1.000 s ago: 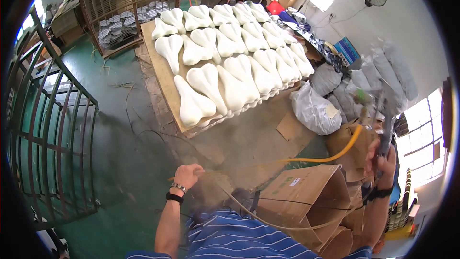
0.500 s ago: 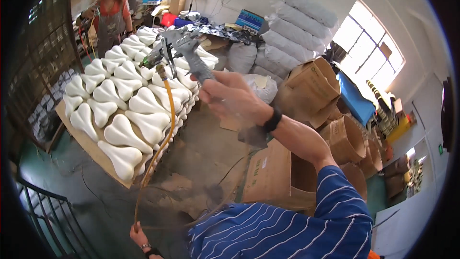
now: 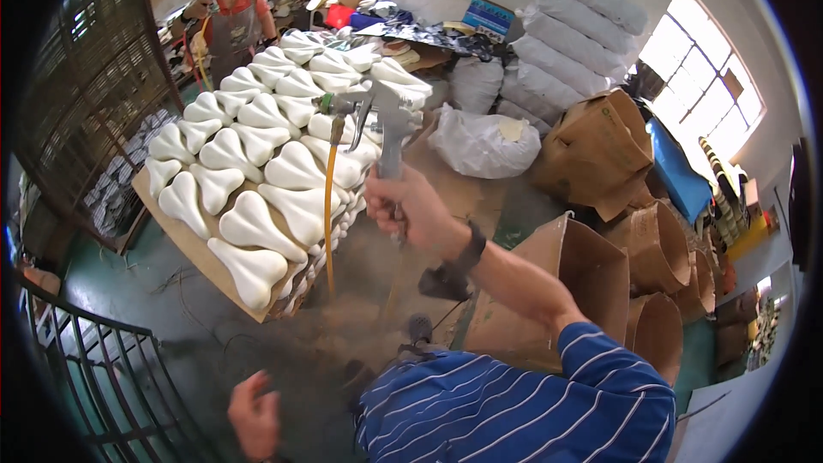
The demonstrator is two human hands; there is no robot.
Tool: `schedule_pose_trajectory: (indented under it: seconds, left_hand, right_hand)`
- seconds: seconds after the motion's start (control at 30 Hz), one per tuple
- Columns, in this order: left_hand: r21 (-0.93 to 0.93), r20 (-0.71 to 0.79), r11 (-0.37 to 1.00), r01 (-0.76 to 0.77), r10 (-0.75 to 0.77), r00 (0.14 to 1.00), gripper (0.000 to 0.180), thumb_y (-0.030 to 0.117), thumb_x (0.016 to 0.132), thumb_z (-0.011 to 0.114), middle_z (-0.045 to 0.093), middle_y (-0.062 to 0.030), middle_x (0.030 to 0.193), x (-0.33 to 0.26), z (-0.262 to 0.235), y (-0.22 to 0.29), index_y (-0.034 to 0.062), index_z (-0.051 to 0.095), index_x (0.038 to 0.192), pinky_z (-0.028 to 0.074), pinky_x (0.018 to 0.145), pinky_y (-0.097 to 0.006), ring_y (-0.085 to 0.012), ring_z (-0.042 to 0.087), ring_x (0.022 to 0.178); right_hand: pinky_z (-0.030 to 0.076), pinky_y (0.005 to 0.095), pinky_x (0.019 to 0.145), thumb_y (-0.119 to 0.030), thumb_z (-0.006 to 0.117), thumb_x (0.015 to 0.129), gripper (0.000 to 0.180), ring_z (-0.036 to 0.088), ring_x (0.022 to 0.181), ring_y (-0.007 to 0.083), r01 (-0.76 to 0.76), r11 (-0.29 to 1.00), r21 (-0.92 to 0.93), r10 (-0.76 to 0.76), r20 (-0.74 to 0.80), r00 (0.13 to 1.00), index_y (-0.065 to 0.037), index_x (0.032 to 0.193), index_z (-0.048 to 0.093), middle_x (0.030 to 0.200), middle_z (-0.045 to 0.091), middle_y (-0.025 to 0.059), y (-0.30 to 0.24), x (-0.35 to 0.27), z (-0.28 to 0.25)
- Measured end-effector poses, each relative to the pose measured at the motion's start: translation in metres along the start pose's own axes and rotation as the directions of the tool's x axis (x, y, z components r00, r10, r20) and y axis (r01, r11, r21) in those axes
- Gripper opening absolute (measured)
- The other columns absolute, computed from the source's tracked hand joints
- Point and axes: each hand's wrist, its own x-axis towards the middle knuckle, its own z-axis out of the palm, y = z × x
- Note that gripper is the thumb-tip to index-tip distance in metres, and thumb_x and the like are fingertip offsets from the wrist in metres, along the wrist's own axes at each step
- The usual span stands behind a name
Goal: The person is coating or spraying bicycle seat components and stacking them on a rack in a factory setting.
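Rows of white saddle-shaped pads [image 3: 260, 144] spread ahead and left of a grey spray gun [image 3: 391, 129], handle upright, gripped in the nearer right hand [image 3: 410, 207]; the blurred left hand [image 3: 255, 416] hangs lower, seemingly empty, fingers loosely parted.

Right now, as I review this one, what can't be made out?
In the head view:
Left hand: fingers blurred by motion; wrist cut by the lower edge.
Spray gun: grip hidden by the right hand.
Yellow hose: lower run lost in haze.
Co-worker: grasp too small.
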Motion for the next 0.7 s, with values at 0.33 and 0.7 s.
schedule_pose_trajectory:
  seconds: [0.33,0.7]
  left_hand:
    - [0.162,0.392,-0.112,-0.98,0.919,-0.04,0.05,0.025,0.086,0.068,0.059,-0.0035,0.128,0.086,0.165,0.141,0.0201,0.059,0.135,0.039,0.117,-0.047,-0.0231,0.056,0.121]
    - [-0.068,0.608,0.395,-0.916,0.744,0.276,0.035,0.017,0.066,0.073,0.068,-0.0099,0.108,0.086,0.271,0.162,0.0104,0.072,0.1,0.053,0.081,-0.037,-0.0272,0.065,0.104]
  right_hand:
    - [0.034,0.0252,0.045,-0.019,0.065,0.093,0.015,0.044,0.051,0.006,-0.082,0.969,-0.231,0.129,0.196,0.972,-0.01,0.09,0.054,0.063,0.05,-0.002,0.114,-0.019,0.02]
    - [0.053,0.0285,0.068,-0.011,0.077,0.086,0.037,0.068,0.078,0.011,0.599,0.332,-0.729,-0.424,0.452,0.784,-0.005,0.122,0.069,0.087,0.073,0.0037,0.165,-0.042,-0.067]
